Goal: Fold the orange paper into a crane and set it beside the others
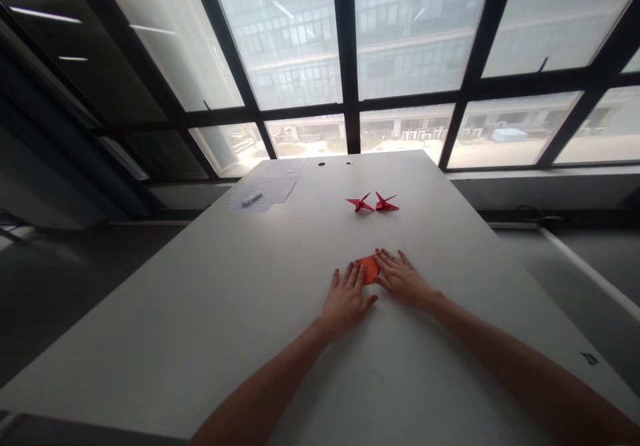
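Observation:
A small folded sheet of orange paper (370, 269) lies flat on the white table (240, 306). My left hand (346, 296) rests on its left side, fingers stretched out and thumb pointing right. On the right edge of the paper lies my right hand (401, 279), palm down with its fingers spread. Both hands cover parts of the sheet, so its full outline is hidden. Beyond them stand two red origami cranes, the left crane (360, 203) and the right crane (386, 203), close beside each other.
Printed sheets (280, 191) lie at the far left of the table, with a whitish cylindrical item (251, 199) on them. Two small round holes are near the far edge. A dark mark (589, 358) shows by the right edge. Tall windows (295, 39) rise behind the table.

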Demonstrator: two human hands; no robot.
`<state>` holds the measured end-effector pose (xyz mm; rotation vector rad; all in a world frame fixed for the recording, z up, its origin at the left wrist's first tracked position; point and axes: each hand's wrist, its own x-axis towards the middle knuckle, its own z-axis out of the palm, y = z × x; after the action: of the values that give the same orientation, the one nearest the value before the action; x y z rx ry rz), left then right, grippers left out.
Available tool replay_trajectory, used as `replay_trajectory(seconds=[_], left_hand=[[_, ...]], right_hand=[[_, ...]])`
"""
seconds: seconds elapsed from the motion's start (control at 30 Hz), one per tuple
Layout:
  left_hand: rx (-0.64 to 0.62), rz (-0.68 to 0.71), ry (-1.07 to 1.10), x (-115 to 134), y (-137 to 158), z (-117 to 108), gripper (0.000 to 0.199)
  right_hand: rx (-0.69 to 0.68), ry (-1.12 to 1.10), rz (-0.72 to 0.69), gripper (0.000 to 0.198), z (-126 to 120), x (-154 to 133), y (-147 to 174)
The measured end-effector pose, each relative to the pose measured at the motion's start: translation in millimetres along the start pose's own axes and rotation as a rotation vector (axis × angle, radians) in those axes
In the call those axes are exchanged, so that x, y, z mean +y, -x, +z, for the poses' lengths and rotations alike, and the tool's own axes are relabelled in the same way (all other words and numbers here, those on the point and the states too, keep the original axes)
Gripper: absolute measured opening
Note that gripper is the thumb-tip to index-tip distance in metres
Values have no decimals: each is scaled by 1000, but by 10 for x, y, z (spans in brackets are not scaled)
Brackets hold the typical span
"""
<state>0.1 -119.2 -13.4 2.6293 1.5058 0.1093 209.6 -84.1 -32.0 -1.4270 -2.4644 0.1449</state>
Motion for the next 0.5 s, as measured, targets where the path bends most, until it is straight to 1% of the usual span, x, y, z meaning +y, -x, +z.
replay_trajectory(seconds=[0.03,0.1,0.2,0.27,0.37,0.43,0.5], left_hand=[[3,12,-4,-4,-3,-1,77],[11,42,-6,-7,-15,-6,77],[3,87,1,-4,-25,-32,77],[-23,79,-2,-16,1,-57,77],[-82,-11,-24,-94,94,-88,79],[-108,-105,-45,-174,154,-100,80],[-98,-219,-70,-237,173,-114,78]], right_hand=[[19,8,3,69,-8,2,-1],[32,7,-54,67,-31,4,-6],[-25,-37,-176,62,-62,4,-7],[-51,-52,-161,61,-67,1,-4],[-41,-36,-81,65,-60,-9,5],[-33,-26,-58,67,-56,-17,12],[-31,-19,-50,68,-55,-26,17]])
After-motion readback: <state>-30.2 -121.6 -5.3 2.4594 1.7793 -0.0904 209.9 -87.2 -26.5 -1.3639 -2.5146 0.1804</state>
